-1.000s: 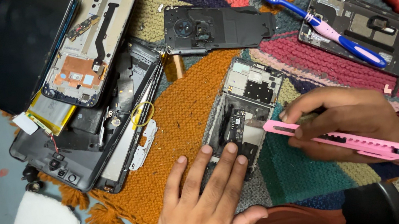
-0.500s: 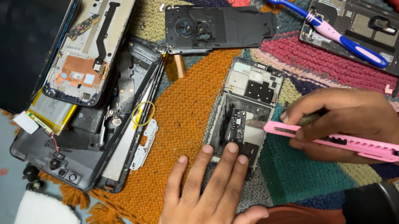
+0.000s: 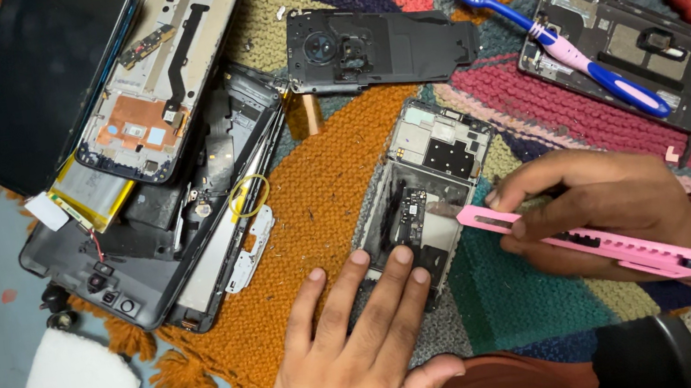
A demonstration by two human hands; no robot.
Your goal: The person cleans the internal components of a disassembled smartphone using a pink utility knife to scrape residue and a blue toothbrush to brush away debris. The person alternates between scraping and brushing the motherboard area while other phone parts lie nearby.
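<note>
Two hands work over the opened phone frame (image 3: pixel 427 188), which lies on the orange part of the woven mat (image 3: pixel 323 224) at centre. I see my left hand (image 3: pixel 357 352) spread flat, fingers released, its fingertips (image 3: pixel 403 256) pressing the frame's near end. My right hand (image 3: pixel 605 209) is clenched around a pink utility knife (image 3: pixel 583 240), whose blade tip sits inside the frame beside the small circuit board. Well apart, a blue toothbrush (image 3: pixel 577 57) rests across another phone chassis (image 3: pixel 625 50), and stacked phone parts (image 3: pixel 145 158) lie left.
</note>
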